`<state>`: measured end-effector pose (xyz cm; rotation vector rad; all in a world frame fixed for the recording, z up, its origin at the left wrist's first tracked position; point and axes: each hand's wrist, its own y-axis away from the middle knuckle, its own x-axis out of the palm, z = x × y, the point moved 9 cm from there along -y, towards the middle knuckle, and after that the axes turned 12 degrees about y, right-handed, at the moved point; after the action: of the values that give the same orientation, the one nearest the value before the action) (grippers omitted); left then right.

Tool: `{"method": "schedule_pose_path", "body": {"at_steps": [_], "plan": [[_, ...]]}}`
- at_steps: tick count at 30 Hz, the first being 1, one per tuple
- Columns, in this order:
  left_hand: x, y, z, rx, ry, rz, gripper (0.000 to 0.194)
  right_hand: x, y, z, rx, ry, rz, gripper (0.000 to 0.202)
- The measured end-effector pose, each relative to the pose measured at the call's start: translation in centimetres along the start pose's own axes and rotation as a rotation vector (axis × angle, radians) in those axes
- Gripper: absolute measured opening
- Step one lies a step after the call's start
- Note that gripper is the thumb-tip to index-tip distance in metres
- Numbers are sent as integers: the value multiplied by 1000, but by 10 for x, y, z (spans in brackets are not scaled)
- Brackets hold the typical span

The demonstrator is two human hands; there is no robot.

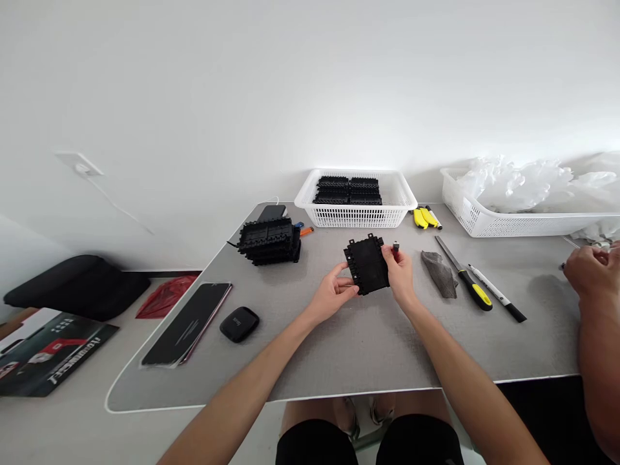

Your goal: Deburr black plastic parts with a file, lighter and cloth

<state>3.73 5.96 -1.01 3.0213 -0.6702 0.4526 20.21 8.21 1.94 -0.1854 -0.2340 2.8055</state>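
Observation:
A flat black plastic panel [368, 265] with small tabs and toothed edges is held up over the table between my two hands, slightly tilted. My left hand [333, 290] grips its lower left edge between thumb and fingers. At the right edge, my right hand [400, 274] is closed on the panel. A small dark piece with a light metallic end [396, 246] sticks up from that hand; the rest is hidden in the fingers. To the left stands a stack of similar black panels [269, 240].
A white basket [356, 216] with more panels stands behind; another basket [494, 223] holds plastic bags. Right of my hand lie a grey cloth [440, 274], a file [467, 278] and a marker [496, 292]. A co-worker's hand [593, 271] is far right. A tablet-like slab [186, 326] and black case [239, 324] lie left.

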Motion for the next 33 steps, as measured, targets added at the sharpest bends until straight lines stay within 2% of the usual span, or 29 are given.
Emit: {"method": "schedule_pose_path", "body": {"at_steps": [13, 18, 22, 25, 28, 33], "plan": [[6, 1, -7, 1, 8, 31, 76, 1, -3, -3, 13, -27, 15, 35], [-1, 1, -7, 19, -17, -21, 79, 4, -2, 2, 11, 31, 55, 32], [-10, 1, -9, 41, -84, -105, 76, -14, 1, 18, -29, 154, -53, 21], [-12, 3, -12, 65, -120, -131, 74, -22, 3, 23, -11, 140, -66, 31], [-14, 4, -12, 78, -155, -148, 71, -8, 5, 14, 135, 10, 115, 35], [-15, 4, -14, 116, -267, -179, 64, 41, 32, 3, 451, -288, 577, 34]]}}
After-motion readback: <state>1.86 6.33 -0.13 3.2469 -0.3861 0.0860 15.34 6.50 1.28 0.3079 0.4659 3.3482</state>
